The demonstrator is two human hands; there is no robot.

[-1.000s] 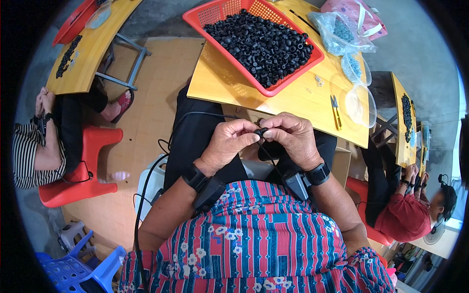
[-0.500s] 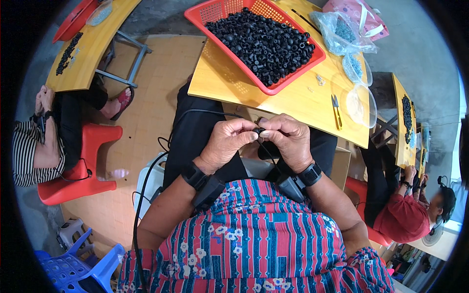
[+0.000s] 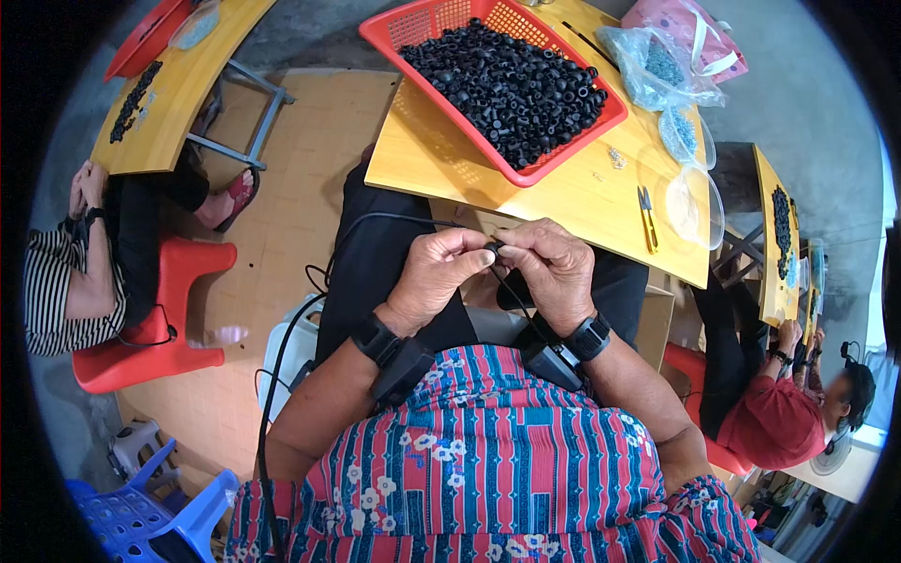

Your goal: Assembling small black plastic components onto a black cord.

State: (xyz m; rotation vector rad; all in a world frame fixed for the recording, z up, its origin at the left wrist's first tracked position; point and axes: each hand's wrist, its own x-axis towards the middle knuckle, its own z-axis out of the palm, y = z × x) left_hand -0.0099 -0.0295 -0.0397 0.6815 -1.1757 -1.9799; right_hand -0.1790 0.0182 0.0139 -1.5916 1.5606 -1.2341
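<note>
Just off the near edge of the yellow table (image 3: 441, 178), above my lap, my two hands meet at the fingertips. My left hand (image 3: 427, 274) is closed, pinching a small round black cap-like part (image 3: 493, 249) between thumb and forefinger. My right hand (image 3: 554, 267) is closed too, its thumb and forefinger pressed against the same part from the right. Fingertips cover much of it, so its exact kind is hard to make out. Beyond my hands, a red plastic basket (image 3: 521, 175) on the table holds a heap of small black parts (image 3: 507, 89).
Yellow-handled snips (image 3: 648, 220) lie at the table's right, near clear round lids (image 3: 690, 202) and a plastic bag of bluish pieces (image 3: 662, 66). A black cable (image 3: 267, 413) runs past my left arm. Co-workers sit left (image 3: 89, 281) and right (image 3: 774, 418) at other tables.
My fingers have shifted slightly around the small black part, which sits a little further left and higher. Otherwise the view has only moved slightly.
</note>
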